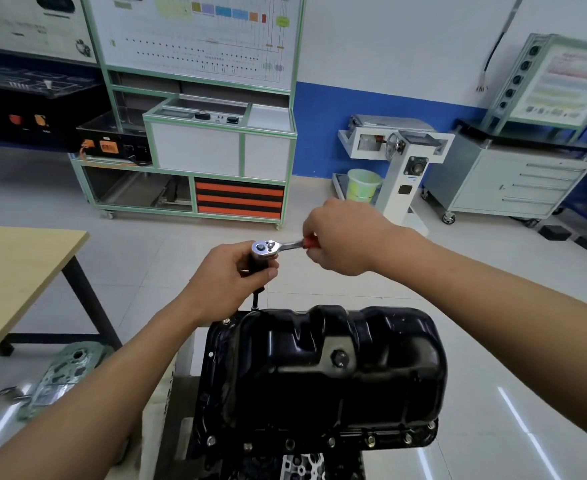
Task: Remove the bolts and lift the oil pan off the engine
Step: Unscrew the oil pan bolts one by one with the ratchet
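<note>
The black oil pan (320,375) sits on the engine (302,465) in the near middle, with bolts (407,437) showing along its near rim. A ratchet (265,248) tops a dark extension bar (255,299) that reaches down to the pan's far left corner. The left hand (231,275) curls round the bar just under the ratchet head. The right hand (340,237) grips the red handle.
</note>
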Demonstrator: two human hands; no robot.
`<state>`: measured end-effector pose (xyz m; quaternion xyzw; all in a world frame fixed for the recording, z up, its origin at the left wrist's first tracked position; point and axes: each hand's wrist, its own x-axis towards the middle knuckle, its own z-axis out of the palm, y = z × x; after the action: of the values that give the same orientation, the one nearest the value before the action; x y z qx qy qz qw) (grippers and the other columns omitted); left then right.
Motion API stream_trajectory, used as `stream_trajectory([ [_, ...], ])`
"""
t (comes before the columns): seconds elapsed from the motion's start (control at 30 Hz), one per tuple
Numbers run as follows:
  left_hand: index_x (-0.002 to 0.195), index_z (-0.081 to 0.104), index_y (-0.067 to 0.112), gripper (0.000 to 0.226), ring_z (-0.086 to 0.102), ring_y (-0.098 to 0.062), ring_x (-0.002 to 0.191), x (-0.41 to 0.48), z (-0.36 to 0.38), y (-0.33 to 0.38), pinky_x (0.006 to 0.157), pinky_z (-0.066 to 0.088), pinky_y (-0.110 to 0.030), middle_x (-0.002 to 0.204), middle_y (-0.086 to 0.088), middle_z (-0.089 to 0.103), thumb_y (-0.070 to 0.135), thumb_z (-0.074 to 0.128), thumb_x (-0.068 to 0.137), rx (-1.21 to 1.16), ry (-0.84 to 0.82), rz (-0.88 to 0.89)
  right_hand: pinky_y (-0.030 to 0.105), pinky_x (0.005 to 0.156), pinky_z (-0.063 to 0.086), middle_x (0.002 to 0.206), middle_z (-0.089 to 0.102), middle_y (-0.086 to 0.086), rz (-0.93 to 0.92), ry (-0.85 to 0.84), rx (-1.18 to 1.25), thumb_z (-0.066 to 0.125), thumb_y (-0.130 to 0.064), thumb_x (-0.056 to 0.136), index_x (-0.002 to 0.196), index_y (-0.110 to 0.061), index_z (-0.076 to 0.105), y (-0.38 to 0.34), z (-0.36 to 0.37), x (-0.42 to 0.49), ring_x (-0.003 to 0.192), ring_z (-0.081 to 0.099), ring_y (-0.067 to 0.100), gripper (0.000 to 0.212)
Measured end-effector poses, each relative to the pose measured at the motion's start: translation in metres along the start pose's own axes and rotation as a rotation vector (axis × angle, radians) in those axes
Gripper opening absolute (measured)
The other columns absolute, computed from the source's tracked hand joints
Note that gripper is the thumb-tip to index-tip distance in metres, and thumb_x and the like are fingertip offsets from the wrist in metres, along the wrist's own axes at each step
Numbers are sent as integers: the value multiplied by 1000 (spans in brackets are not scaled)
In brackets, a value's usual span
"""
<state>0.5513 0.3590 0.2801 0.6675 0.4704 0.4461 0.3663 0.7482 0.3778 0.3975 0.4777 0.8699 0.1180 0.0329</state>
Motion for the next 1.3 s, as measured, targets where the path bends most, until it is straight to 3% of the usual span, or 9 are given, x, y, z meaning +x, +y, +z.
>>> stream_trajectory([
  [0.07,96,75,20,9,71,-20,76,0,4,1,81,60,-45,85,3,76,11,75,92,31,52,25,33,63,53,78,68,1,-17,-139,109,61,-41,90,81,-18,73,-2,-5,-11,76,63,23,28],
  [0.13,95,74,17,8,70,-28,73,0,8,2,78,59,-48,81,-1,75,11,75,91,54,88,55,27,65,54,58,68,-7,-67,-311,248,63,-44,88,62,-17,71,-10,-9,-20,62,60,10,39],
  [0.2,93,73,11,5,68,-35,76,0,12,3,77,58,-51,81,-7,74,8,74,90,71,108,76,11,47,39,45,59,-15,-66,-385,363,67,-46,87,50,-19,63,-19,-10,-25,49,52,5,46],
  [0.27,92,72,8,4,67,-39,79,-2,13,6,78,57,-53,82,-12,73,6,74,90,84,106,86,11,40,33,39,51,-13,-41,-385,401,70,-46,86,47,-20,58,-25,-10,-26,43,47,4,48],
  [0.53,84,71,25,16,68,-30,65,-8,-20,18,67,59,-49,75,-3,72,11,75,90,124,198,128,24,50,42,64,66,10,-31,-236,441,70,-38,83,73,-10,74,-32,-29,-19,51,47,13,30],
  [0.7,85,72,21,11,66,-32,66,-22,-26,1,69,58,-51,72,-3,71,11,75,90,171,223,91,31,59,48,62,66,9,-36,-235,426,67,-34,87,69,-6,71,-48,-13,-15,60,52,22,33],
  [0.97,83,71,22,14,66,-26,67,-26,-22,-3,69,57,-45,71,0,70,9,73,89,184,279,111,29,52,40,65,65,16,-32,-196,440,66,-32,87,65,-2,67,-53,-7,-17,54,45,19,37],
  [1.2,84,68,34,31,62,-10,60,-32,-15,-11,60,49,-16,70,13,68,3,73,87,177,305,127,30,52,42,62,65,15,-33,-231,463,66,-32,86,67,-2,67,-58,-3,-22,52,46,18,36],
  [1.3,84,71,24,24,63,-23,64,-32,-14,-10,60,52,-31,72,1,70,1,73,87,134,295,112,34,56,47,70,68,17,-24,-238,500,64,-32,89,74,-1,68,-66,0,-26,59,54,25,35],
])
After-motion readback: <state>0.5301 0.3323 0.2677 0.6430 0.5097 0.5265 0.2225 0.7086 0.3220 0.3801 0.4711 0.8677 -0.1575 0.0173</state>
